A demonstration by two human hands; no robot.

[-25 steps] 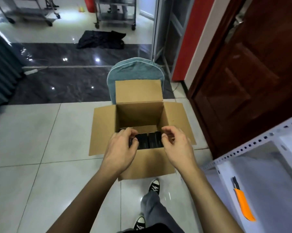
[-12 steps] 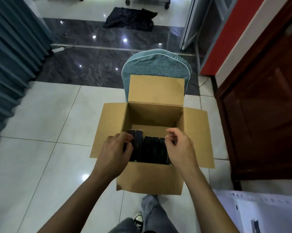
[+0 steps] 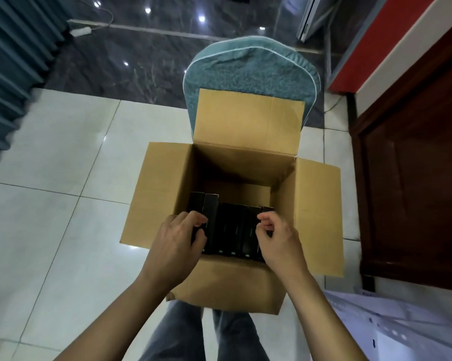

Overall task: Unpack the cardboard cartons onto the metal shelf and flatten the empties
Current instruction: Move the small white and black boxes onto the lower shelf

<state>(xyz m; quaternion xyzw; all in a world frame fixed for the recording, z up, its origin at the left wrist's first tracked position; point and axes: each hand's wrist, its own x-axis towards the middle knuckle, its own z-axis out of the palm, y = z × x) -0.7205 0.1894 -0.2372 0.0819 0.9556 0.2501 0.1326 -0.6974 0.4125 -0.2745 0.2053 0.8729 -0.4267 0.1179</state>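
An open cardboard carton [image 3: 316, 204] stands in front of me with all flaps folded out. Several upright black boxes [image 3: 230, 227] fill its near half; the far half shows bare cardboard bottom. My left hand [image 3: 175, 246] curls its fingers round the left end of the row of black boxes. My right hand [image 3: 277, 238] pinches the right end of the same row. Both hands reach down into the carton from its near side.
A teal cushioned chair [image 3: 248, 71] stands behind the carton. A dark wooden door [image 3: 415, 165] is on the right, grey-blue curtains [image 3: 8, 74] on the left. A corner of the white metal shelf [image 3: 402, 324] shows at the lower right. My legs [image 3: 206, 337] are below the carton.
The view has tilted down and closer over the carton, so the shelf with its orange knife has left the frame. Both hands have stayed at the ends of the black boxes.
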